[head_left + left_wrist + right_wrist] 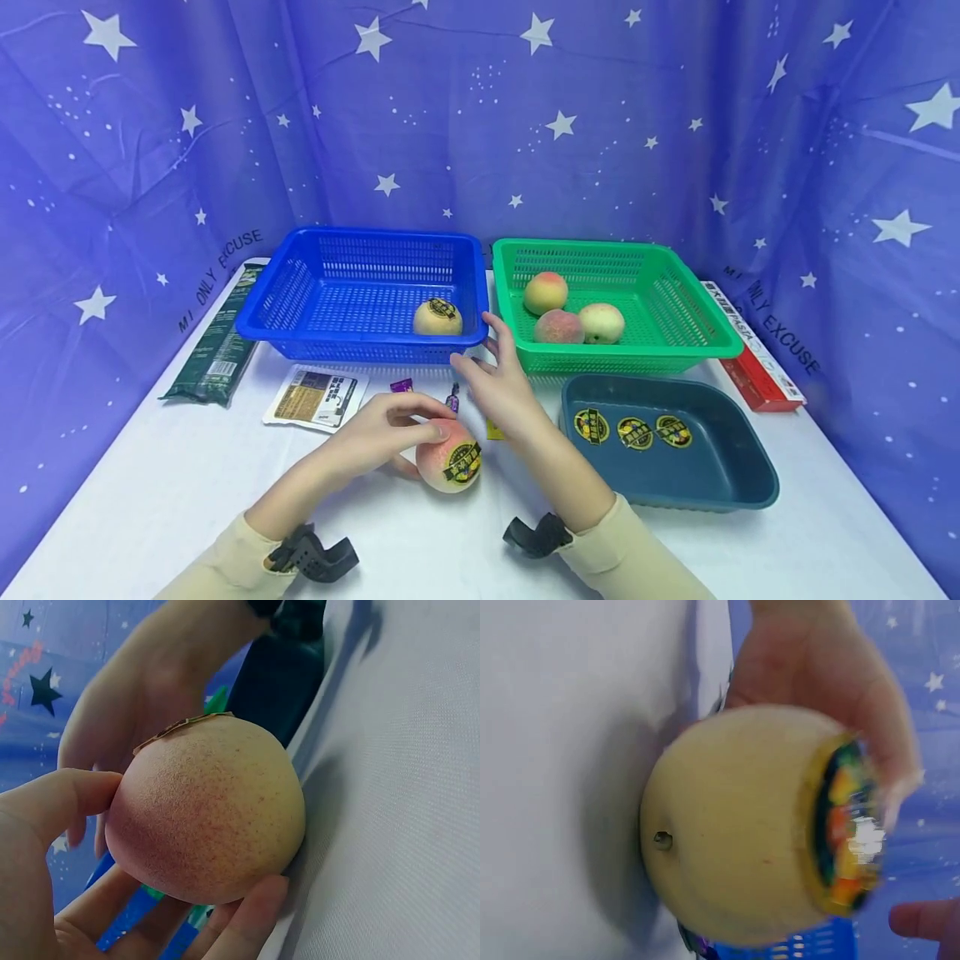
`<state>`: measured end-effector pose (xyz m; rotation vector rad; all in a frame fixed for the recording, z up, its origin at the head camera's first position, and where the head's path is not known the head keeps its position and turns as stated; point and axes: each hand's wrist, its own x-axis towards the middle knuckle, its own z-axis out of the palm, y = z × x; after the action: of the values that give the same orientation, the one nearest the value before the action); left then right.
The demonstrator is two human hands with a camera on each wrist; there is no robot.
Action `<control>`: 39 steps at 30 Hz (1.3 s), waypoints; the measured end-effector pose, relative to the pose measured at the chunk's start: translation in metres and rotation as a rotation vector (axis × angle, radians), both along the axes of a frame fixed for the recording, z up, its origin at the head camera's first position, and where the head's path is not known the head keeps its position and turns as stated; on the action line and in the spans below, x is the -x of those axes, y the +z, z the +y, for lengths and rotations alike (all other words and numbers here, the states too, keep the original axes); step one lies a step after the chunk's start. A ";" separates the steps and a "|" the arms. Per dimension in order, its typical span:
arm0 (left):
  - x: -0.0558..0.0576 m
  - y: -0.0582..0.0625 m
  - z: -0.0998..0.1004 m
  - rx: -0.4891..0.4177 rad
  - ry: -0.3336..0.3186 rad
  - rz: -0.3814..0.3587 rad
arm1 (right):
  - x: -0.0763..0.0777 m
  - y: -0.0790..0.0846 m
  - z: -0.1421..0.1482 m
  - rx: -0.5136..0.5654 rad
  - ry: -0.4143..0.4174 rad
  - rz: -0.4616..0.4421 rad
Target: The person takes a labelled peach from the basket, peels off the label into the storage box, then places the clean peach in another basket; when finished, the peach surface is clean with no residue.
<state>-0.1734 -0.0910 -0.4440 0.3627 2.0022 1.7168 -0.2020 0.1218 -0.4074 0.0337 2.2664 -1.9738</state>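
My left hand point(384, 433) grips a pink and pale yellow peach point(438, 458), thumb on one side and fingers curled round the other. A round black and gold sticker point(462, 462) is on the peach. In the left wrist view the peach point(206, 814) fills the middle, the sticker on its top edge. My right hand point(501, 385) is to the right of the peach and apart from it, thumb and forefinger spread, holding nothing. In the right wrist view the peach point(735, 825) shows its stem hollow, and the sticker point(847, 829) is blurred.
A blue basket point(360, 346) holds one stickered peach point(438, 317). Beside it, a green basket point(637, 358) has three peaches. Three stickers lie in a dark teal tray point(705, 475). Around are a green packet point(217, 350), a white pouch point(318, 398), small purple wrappers point(402, 386) and a red box point(761, 379).
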 end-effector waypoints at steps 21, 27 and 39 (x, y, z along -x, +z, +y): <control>0.006 -0.008 -0.007 -0.032 0.007 -0.039 | -0.046 0.006 0.047 -0.455 0.592 0.436; 0.007 -0.005 -0.010 -0.052 0.001 -0.047 | -0.045 0.001 0.042 -0.444 0.556 0.501; 0.009 -0.007 -0.011 -0.087 -0.004 -0.055 | -0.046 0.000 0.036 -0.444 0.499 0.541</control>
<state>-0.1824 -0.1015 -0.4513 0.3440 1.8917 1.7957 -0.1559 0.1574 -0.4072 -1.0200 2.6223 -1.3034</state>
